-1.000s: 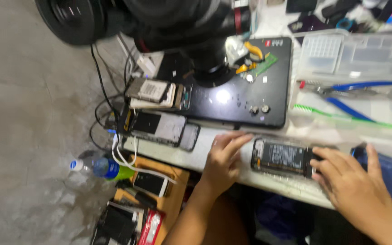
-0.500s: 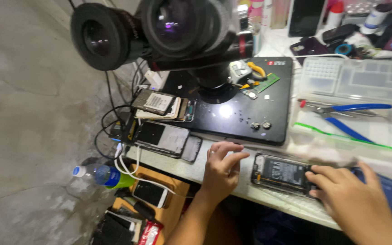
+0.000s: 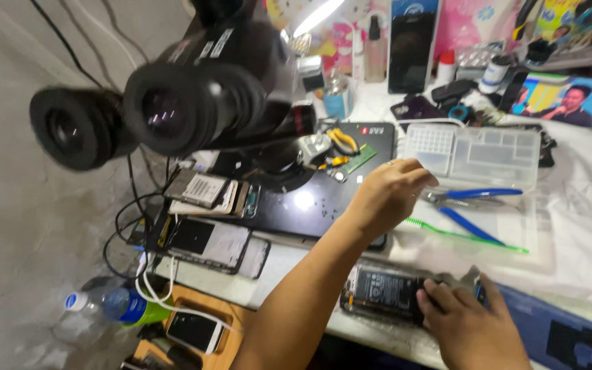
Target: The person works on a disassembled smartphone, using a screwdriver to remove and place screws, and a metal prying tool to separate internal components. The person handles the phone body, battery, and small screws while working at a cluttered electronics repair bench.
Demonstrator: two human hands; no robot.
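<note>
Nearest, right hand [image 3: 471,322] laid flat on the opened phone [image 3: 385,294] at the bench [image 3: 289,264] front edge, fingers pressed on its right end, pinning rather than pinching. Probably light, stiff, fragile with back off and battery bare; best held by the side rails, never the exposed board. Farther in, left hand [image 3: 386,195] curled loosely near the blue-handled pliers [image 3: 474,199] and clear compartment box [image 3: 474,154]; whether anything sits between its fingers, impossible to tell. Beyond, black mat [image 3: 310,205], microscope eyepieces [image 3: 131,113].

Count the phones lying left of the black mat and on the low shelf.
4, maybe more hidden: stacked phones, dark-screened phone, a phone beside it, white phone below.
</note>
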